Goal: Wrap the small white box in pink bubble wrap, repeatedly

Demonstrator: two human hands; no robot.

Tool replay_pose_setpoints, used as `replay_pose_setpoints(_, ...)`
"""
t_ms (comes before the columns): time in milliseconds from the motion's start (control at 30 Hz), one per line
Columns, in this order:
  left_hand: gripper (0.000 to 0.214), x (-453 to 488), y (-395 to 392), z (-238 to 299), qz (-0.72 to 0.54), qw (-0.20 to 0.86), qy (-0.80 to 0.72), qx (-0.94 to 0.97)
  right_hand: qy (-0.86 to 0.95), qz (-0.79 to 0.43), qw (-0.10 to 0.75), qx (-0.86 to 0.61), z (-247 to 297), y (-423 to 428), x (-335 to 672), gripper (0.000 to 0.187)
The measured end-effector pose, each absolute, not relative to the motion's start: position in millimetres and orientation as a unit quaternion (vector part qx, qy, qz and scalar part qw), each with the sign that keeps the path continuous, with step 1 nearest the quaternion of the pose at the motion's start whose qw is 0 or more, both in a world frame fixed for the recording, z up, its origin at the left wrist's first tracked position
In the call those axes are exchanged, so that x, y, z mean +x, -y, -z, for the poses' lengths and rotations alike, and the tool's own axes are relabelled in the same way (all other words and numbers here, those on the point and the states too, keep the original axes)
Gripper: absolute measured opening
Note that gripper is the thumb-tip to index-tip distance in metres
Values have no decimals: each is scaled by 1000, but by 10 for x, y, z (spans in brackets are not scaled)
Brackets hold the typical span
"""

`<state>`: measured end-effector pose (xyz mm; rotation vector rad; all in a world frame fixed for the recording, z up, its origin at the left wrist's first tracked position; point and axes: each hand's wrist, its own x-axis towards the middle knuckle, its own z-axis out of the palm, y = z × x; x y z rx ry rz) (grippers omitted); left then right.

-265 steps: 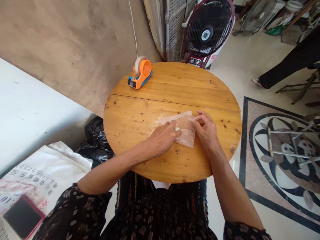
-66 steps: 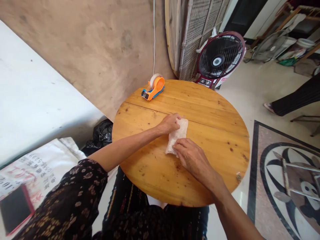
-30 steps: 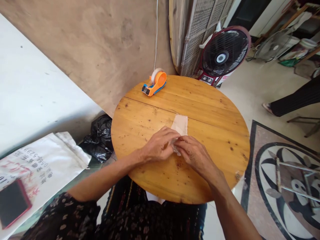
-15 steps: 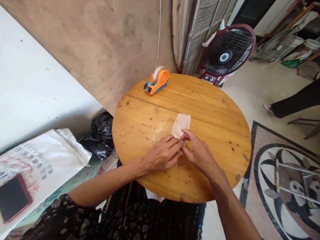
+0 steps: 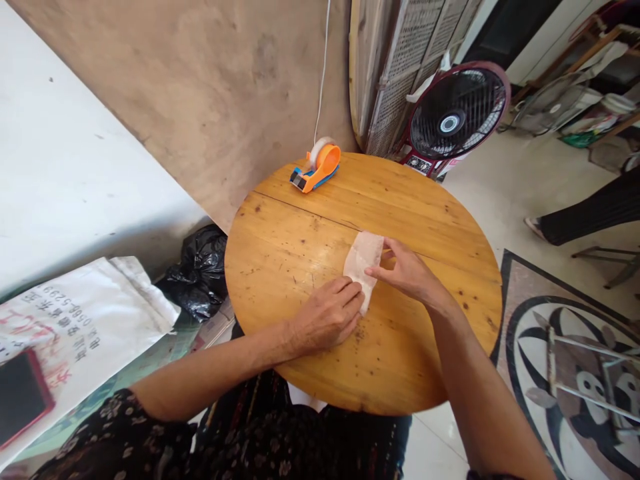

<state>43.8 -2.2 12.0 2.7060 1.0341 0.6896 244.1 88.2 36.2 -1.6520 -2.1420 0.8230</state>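
Observation:
A folded strip of pale bubble wrap (image 5: 362,261) lies near the middle of the round wooden table (image 5: 440,220). My left hand (image 5: 327,317) rests on the strip's near end, fingers curled and pressing it down. My right hand (image 5: 407,270) touches the strip's right edge, thumb and forefinger apart along the fold. An orange and blue tape dispenser (image 5: 317,168) stands at the table's far edge, away from both hands.
A standing fan (image 5: 457,117) and lattice panels (image 5: 400,60) are behind the table. A black plastic bag (image 5: 200,270) and a printed white sack (image 5: 75,327) lie on the floor to the left. Another person's leg (image 5: 585,213) is at far right.
The bubble wrap went from a wide sheet to a narrow folded strip. In the last second my right hand slid up the strip's right edge while my left stayed at the near end.

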Motion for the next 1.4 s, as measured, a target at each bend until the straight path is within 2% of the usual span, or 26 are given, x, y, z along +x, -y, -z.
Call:
replay_pose_setpoints(100,21,436,15,-115,-228,88,-347,905,718,-319,159,-598,-308,-1073,2333,45)
replay_pose_setpoints(233,19,437,9,-101,-233,95,-346,904,640,-485,225,-552,-231,-1265,2300,38)
replay_pose_setpoints(367,19,436,13,-100,-246,101,-346,899,596,-560,209,-536,-202,-1361,2312,33)
replay_pose_setpoints(633,21,432,23,-109,-254,112,-352,894,604,-544,189,-550,-230,-1444,2390,33)
replay_pose_setpoints(833,20,432,26,-104,-253,105,-349,896,587,-574,243,-516,-185,-1357,2573,47)
replay_pose_setpoints(1067,19,446,37,-117,-257,97,-354,894,613,-558,300,-472,-97,-1303,2630,31)
replay_pose_setpoints(1200,18,454,39,-143,-255,92,-355,895,643,-544,284,-459,-124,-1322,2664,27)
replay_pose_setpoints(1400,19,455,34,-138,-256,98,-356,893,721,-471,195,-470,-196,-1377,2666,30)
